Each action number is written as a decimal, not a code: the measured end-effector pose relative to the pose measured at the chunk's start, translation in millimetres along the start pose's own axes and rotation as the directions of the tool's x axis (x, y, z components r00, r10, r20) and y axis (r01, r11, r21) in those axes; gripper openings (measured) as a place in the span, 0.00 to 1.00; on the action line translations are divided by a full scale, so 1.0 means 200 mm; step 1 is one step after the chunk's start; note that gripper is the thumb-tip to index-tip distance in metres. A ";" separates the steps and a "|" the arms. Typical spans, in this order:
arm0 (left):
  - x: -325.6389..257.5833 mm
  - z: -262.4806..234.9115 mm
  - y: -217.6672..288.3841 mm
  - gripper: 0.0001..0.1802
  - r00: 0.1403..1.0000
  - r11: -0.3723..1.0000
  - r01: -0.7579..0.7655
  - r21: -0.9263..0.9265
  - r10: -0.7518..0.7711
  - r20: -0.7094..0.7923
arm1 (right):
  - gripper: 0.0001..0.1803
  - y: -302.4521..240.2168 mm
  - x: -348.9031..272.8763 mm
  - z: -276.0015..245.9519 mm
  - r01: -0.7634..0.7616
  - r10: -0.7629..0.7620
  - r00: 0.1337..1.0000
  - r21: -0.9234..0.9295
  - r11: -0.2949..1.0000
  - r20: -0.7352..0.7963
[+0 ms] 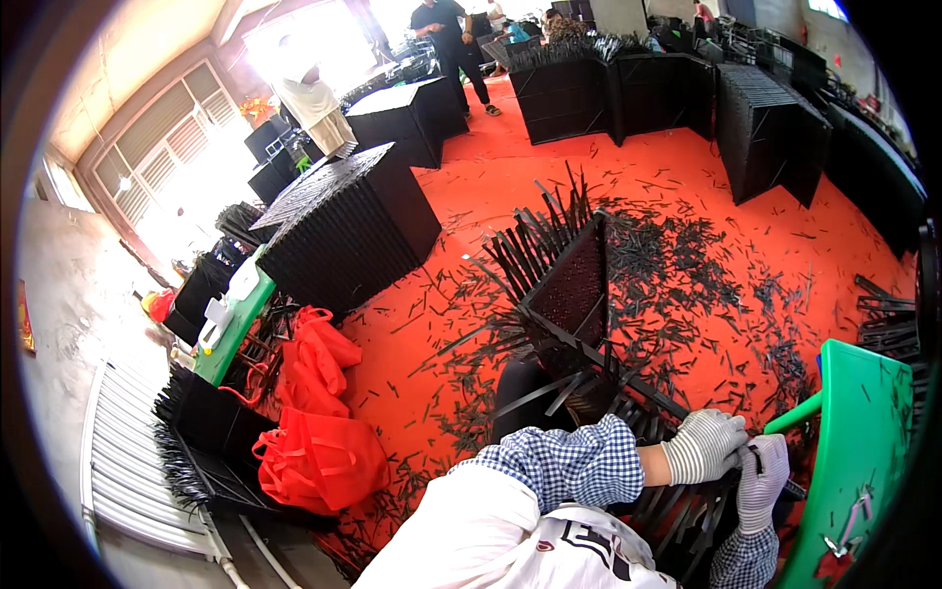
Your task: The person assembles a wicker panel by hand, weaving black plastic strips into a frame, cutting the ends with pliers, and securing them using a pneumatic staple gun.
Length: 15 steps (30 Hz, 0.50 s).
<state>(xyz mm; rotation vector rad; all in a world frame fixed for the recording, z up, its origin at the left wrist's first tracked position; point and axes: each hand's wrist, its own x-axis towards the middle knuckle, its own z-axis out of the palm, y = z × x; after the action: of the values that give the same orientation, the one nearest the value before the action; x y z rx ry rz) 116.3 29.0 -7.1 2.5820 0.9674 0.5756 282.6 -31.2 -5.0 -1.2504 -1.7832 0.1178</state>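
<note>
My left hand (705, 447), in a white glove with grey stripes, is closed, its fingers bent over the edge of a black strip-woven frame (653, 393) on my lap. Right beside it, my right hand (761, 481) wears a matching glove and is closed too, the fingertips almost meeting the left ones. Whatever the fingers pinch is hidden by the gloves. Loose black flat strips (677, 515) hang below both hands. The frame joins a folded black panel (579, 280) standing in front of me, with long strip ends sticking out along its left side.
A green stool (863, 442) with scissors (839, 545) on it stands close at my right. Red bags (322, 461) lie at left by a green table (235, 324). Stacked black panels (343, 231) stand beyond. Strip scraps (677, 265) litter the red floor. Two people stand farther back.
</note>
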 end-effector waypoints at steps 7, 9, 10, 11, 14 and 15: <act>0.02 -0.06 0.02 0.17 0.998 0.999 0.024 0.024 -0.025 0.050 | 0.09 -0.02 0.03 -0.02 0.005 -0.005 1.000 0.026 1.000 -0.009; 0.03 -0.05 0.03 0.16 0.998 1.000 0.022 0.004 -0.022 0.064 | 0.11 -0.01 0.03 -0.03 0.008 -0.008 1.000 0.002 1.000 -0.013; 0.04 -0.05 0.03 0.16 0.997 0.999 0.040 -0.011 -0.039 0.070 | 0.11 -0.02 0.04 -0.04 0.036 -0.036 0.999 -0.014 0.999 0.014; 0.04 -0.05 0.03 0.16 0.997 1.000 0.023 -0.013 -0.022 0.080 | 0.12 -0.02 0.04 -0.05 0.066 -0.065 0.997 -0.026 0.997 0.042; 0.04 -0.07 0.03 0.16 0.995 0.999 0.050 0.006 -0.050 0.087 | 0.11 0.00 0.03 -0.02 0.066 -0.065 0.998 -0.045 0.997 0.019; 0.04 -0.07 0.03 0.16 0.995 0.999 0.035 0.005 -0.036 0.095 | 0.11 0.02 0.03 -0.01 0.100 -0.100 0.995 -0.043 0.994 -0.009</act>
<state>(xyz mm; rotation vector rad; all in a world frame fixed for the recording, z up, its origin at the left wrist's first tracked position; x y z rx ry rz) 118.7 32.1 10.0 2.5638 0.9809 0.4377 285.7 -26.2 -2.3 -1.1868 -1.8435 0.0158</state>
